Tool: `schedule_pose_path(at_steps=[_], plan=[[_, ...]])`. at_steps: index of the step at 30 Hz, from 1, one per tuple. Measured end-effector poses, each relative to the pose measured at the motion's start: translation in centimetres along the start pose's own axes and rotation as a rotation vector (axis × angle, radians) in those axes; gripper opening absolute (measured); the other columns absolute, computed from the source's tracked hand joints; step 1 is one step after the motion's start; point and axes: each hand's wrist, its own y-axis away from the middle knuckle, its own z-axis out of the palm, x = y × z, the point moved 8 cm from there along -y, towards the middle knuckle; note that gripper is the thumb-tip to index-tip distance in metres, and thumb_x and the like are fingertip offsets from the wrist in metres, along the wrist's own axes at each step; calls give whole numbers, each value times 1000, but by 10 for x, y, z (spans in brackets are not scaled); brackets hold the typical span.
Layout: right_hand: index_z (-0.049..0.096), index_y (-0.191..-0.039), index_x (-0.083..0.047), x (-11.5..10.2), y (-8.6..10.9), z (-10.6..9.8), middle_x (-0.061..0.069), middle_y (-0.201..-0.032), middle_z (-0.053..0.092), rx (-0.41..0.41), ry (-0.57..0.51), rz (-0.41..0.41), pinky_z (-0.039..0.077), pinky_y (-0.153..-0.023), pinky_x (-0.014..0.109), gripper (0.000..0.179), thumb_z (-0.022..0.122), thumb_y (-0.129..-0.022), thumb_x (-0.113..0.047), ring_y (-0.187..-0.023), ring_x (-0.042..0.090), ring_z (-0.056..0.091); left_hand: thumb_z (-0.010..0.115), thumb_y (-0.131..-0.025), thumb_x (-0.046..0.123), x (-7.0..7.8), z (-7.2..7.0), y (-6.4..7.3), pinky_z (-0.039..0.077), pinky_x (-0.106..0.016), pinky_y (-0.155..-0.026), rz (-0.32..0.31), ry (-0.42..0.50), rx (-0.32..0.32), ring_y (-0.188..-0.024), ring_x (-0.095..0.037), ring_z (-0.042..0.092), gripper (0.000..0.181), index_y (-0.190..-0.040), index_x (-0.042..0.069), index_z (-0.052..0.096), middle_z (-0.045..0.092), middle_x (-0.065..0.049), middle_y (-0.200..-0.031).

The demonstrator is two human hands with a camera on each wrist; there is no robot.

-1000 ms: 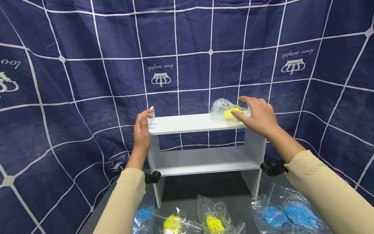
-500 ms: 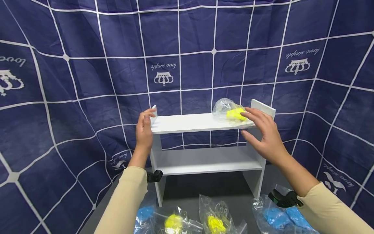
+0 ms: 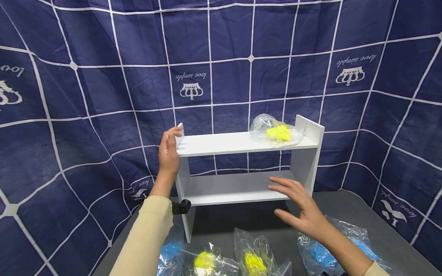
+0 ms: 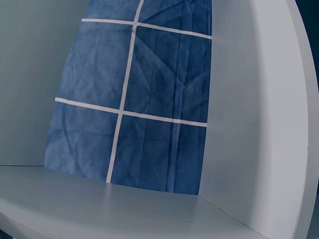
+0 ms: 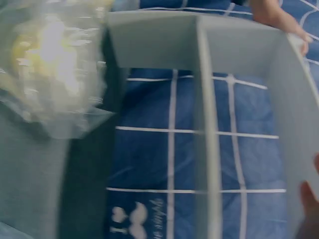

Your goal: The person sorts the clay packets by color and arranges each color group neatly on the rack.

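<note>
A small white two-tier shelf (image 3: 238,201) stands on the dark table. My left hand (image 3: 168,155) grips the top of its left side panel, fingers bent over the edge; the right wrist view also catches this left hand (image 5: 279,19). On the right part of the top board lies a clear plastic bag (image 3: 264,128) with a bright yellow lump (image 3: 279,132) inside. Lower down, my right hand (image 3: 302,211) hovers in front of the lower board, fingers spread and nothing in them. The left wrist view looks into the shelf, past its side panel (image 4: 239,109).
Along the front of the dark table (image 3: 331,203) lie several clear bags: one with blue contents (image 3: 170,251) at left, two with yellow lumps (image 3: 204,262) (image 3: 254,263) in the middle, and blue ones (image 3: 322,253) under my right forearm. A navy checked cloth (image 3: 228,84) hangs behind.
My right hand has let go of the yellow-filled bag on the top board and come down toward me. The bag stays there; my left hand keeps its grip on the panel.
</note>
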Motion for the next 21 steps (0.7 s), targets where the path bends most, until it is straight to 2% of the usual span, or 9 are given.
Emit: schedule_pose_path(at_steps=[4,5,7,8,11,14,17,21], plan=[[45,-149,-13,6,23,31,10,-159,38,-210,-59,52,39,-98,55,75,77,-85,-34,-145,13,33,29,-105,4,20,3,3,29,-27,-114,-7,7,-11,-135,-43,45,28,-103,-16,49,56,-34,-130],[42,-151,-13,6,29,38,10,-161,35,-256,-86,55,40,-96,58,78,75,-86,-42,-146,13,31,29,-106,5,25,4,4,29,-27,-114,-6,8,-14,-135,-44,45,29,-103,-17,49,55,-35,-129],[36,-154,-13,6,39,51,10,-164,29,-342,-152,67,41,-97,59,85,70,-88,-53,-149,13,25,29,-106,6,34,5,6,30,-27,-113,1,1,-19,-134,-46,44,30,-103,-17,48,54,-37,-128],[34,-155,-12,6,43,56,11,-165,27,-376,-184,65,42,-99,55,88,67,-88,-57,-150,13,25,29,-106,5,35,5,6,30,-27,-113,6,-1,-18,-133,-46,45,30,-103,-17,48,54,-37,-128],[28,-158,-12,6,55,73,9,-167,21,-469,-249,72,42,-103,49,93,63,-87,-63,-152,16,21,29,-106,5,38,4,5,31,-25,-112,15,-6,-14,-133,-46,45,29,-102,-17,48,55,-37,-127],[25,-159,-15,8,67,89,7,-168,16,-567,-286,98,38,-100,66,94,58,-87,-67,-155,17,13,29,-105,2,36,3,3,31,-24,-111,17,-4,-7,-132,-46,46,27,-102,-17,49,55,-37,-126],[22,-160,-23,15,79,104,2,-170,12,-677,-281,160,32,-93,80,93,59,-87,-67,-156,20,7,29,-104,1,25,1,1,31,-23,-111,18,3,2,-132,-45,46,27,-102,-17,49,55,-36,-127],[22,-159,-32,26,92,119,-1,-169,17,-792,-215,214,35,-95,78,92,70,-85,-59,-154,32,18,29,-105,3,5,-3,0,31,-23,-112,15,9,14,-133,-41,48,28,-102,-15,51,58,-32,-129]])
